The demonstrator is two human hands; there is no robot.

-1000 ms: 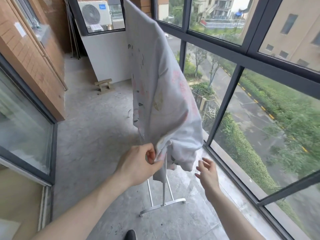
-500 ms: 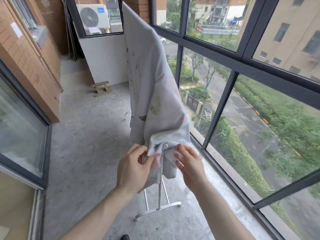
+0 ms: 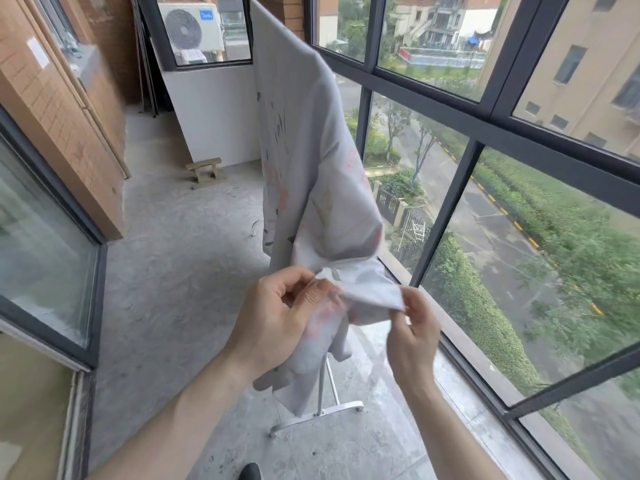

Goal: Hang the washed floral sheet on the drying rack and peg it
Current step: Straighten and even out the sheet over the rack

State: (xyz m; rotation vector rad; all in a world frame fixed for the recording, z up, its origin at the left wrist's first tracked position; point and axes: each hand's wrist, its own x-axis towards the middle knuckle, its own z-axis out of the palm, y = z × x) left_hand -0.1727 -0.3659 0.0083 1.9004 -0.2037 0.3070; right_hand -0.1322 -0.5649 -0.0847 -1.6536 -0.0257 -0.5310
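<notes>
1. A pale floral sheet (image 3: 311, 161) hangs draped over a drying rack, running from 12 o'clock at the top of the view down to the centre, with its lower end bunched.
2. The left hand (image 3: 277, 317), just left of centre, pinches the bunched lower edge of the sheet between thumb and curled fingers.
3. The right hand (image 3: 414, 327), at 4 o'clock from centre, pinches a corner of the same edge.
4. Only the white foot and thin legs of the rack (image 3: 322, 410) show, below the cloth at 6 o'clock.
5. The rack stands on a grey concrete floor (image 3: 166, 271).
6. Dark-framed windows (image 3: 446, 209) fill the 3 o'clock side.
7. A small wooden stool (image 3: 204, 169) sits at 10 o'clock, well apart.
</notes>
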